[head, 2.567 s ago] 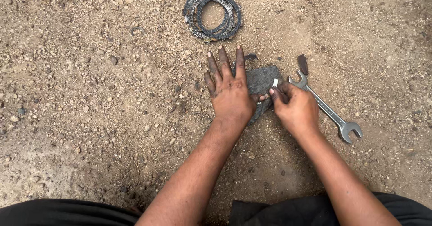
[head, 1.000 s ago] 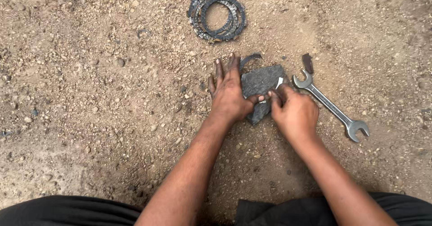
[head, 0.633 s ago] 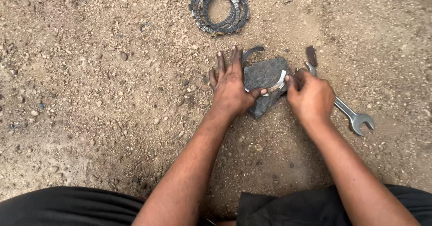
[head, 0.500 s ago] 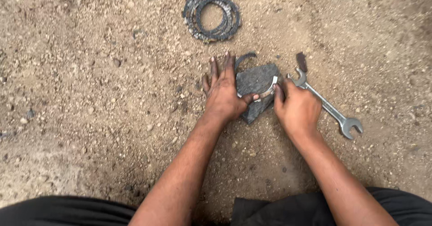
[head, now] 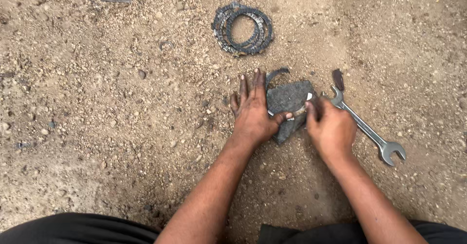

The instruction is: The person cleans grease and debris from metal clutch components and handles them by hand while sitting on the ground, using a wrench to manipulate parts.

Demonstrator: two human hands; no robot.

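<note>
A flat dark grey stone (head: 289, 105) lies on bare gravelly ground (head: 107, 108), with open dirt to its left and below it. Its upper right edge sits near the head of a double open-end wrench (head: 367, 131), which runs diagonally away to the lower right; a small dark scrap (head: 337, 78) lies just above the wrench's upper jaw. A curved dark strip (head: 276, 74) arcs just off the stone's top left corner. Well apart, further up, sits a stack of dark toothed rings (head: 243, 28).

Compared with half a second ago, the layout is the same; the hands have barely shifted on the stone.

The left hand (head: 253, 112) lies palm down with fingers spread straight, covering the stone's left edge, thumb reaching across its face. The right hand (head: 331, 130) is curled, pinching a thin, pale metal piece (head: 301, 109) against the stone beside that thumb. Both forearms reach forward from the bottom of the view.
</note>
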